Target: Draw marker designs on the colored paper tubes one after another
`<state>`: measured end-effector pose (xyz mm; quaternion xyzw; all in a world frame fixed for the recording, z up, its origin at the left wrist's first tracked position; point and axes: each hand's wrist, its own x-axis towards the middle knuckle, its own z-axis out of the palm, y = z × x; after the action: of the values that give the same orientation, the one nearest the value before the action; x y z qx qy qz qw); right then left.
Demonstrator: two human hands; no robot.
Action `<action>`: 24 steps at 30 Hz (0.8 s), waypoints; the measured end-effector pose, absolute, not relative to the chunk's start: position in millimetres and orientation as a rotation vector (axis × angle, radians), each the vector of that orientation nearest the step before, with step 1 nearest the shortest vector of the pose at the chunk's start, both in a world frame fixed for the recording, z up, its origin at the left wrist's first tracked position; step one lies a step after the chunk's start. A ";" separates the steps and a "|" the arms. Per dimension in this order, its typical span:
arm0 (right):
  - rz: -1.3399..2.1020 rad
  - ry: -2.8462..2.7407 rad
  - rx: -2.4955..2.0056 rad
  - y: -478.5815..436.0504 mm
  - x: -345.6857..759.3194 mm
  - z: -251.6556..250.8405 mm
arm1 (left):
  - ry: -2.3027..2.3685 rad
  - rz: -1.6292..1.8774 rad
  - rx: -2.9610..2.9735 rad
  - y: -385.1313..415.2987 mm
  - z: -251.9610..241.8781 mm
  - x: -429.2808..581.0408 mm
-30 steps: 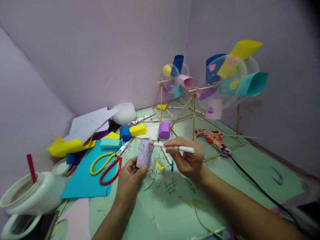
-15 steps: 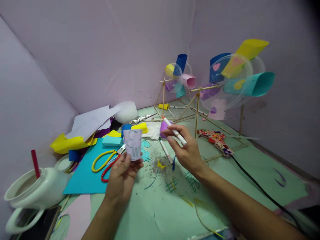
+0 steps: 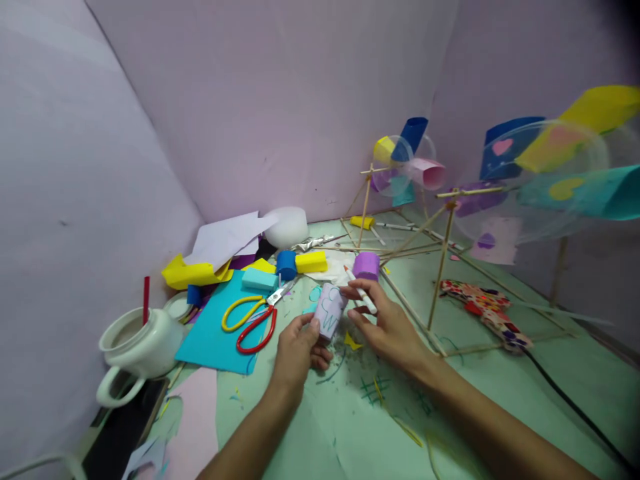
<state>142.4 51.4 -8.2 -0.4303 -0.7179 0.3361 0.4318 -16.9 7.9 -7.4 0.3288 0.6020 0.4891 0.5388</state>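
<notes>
1. Lilac paper tube (image 3: 329,313): held by the left hand (image 3: 299,347) above the worktop (image 3: 370,433), near mid-view. Clearance under it can't be judged.
2. Handling: should be very light, thin-walled and a bit springy. Likely to be creased or flattened if squeezed hard. Probably not slippery; ink could be smeared if rubbed. Best taken lightly by the lower end, clear of the drawn lines.
3. Look: short, pale lilac, marked in blue-green. Rounded curves are drawn near the top, a W-like zigzag near the bottom. Tilted, top leaning right.
4. Left hand: tube's lower end is pinched between thumb and fingers, thumb on the left edge.
5. Right hand (image 3: 383,327): fingers closed on a white marker (image 3: 367,301), orange tip pointed up and away from the tube. Contact between fingertips and the tube's upper edge can't be told.
6. Just around: a yellow scrap (image 3: 353,341) is seen below right; a purple tube (image 3: 367,265) is stood behind.
7. Left side: scissors (image 3: 271,310) are laid open, partly over a turquoise sheet (image 3: 207,347).
8. Right side: a pattern-wrapped tool (image 3: 483,307) with black cord is laid beside a stick-framed wheel model (image 3: 440,267).
</notes>
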 end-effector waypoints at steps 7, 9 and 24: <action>0.872 -1.983 -0.985 50.5 136.4 -15.4 | 1.830 1.165 1.223 9.5 4.8 -43.6; 0.858 -1.965 -0.984 51.3 138.2 -14.6 | 1.978 1.301 1.249 14.2 14.1 -60.1; 0.577 -1.114 -0.801 57.1 160.5 18.7 | 2.078 1.463 1.199 47.9 54.2 -75.3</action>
<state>160.5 57.1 18.7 -0.3645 -0.5070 0.2627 0.7356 -75.3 47.9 54.2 0.4208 0.7293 0.5135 0.1652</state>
